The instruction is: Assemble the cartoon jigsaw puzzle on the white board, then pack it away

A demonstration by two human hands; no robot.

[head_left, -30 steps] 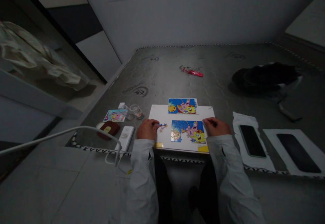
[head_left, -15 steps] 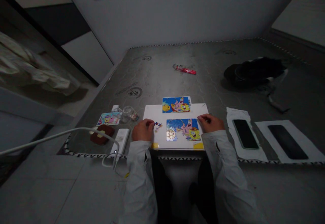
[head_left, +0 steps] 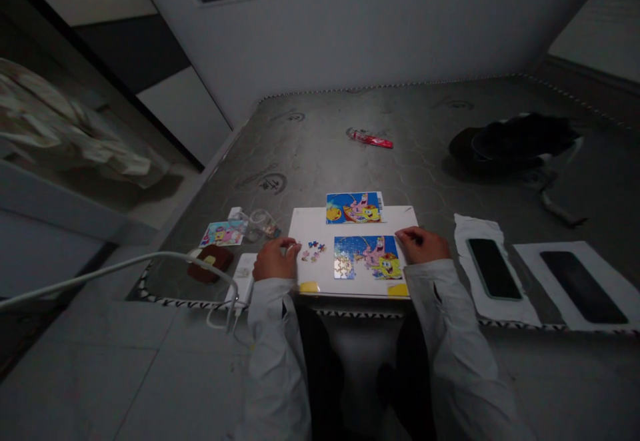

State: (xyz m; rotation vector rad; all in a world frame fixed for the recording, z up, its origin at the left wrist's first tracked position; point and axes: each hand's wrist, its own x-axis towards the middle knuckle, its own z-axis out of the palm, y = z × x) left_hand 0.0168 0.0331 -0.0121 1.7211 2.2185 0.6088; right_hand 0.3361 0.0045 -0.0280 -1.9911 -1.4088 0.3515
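Observation:
A partly assembled cartoon jigsaw puzzle (head_left: 385, 254) lies on a white board (head_left: 313, 221). Its lower left shows a bare patch with piece outlines. Several loose puzzle pieces (head_left: 315, 249) lie on the board left of the puzzle. My left hand (head_left: 275, 258) is at the board's left edge, beside these pieces but apart from them. Its thumb and fingertips come together; anything between them is too small to make out. My right hand (head_left: 425, 245) rests at the puzzle's upper right corner, fingers loosely bent and fingertips at its edge. A matching picture card (head_left: 354, 208) lies behind the puzzle.
To the left are a second cartoon card (head_left: 223, 233), a brown object (head_left: 210, 264), a white power bank (head_left: 243, 278) and a white cable (head_left: 125, 261). Two phones (head_left: 494, 268) lie on white sheets at right. Farther back are a red item (head_left: 373, 140) and a dark bag (head_left: 520, 141).
My left hand has drawn back a little to the left, away from the loose pieces. My right hand stays at the puzzle's corner. The view has shifted slightly.

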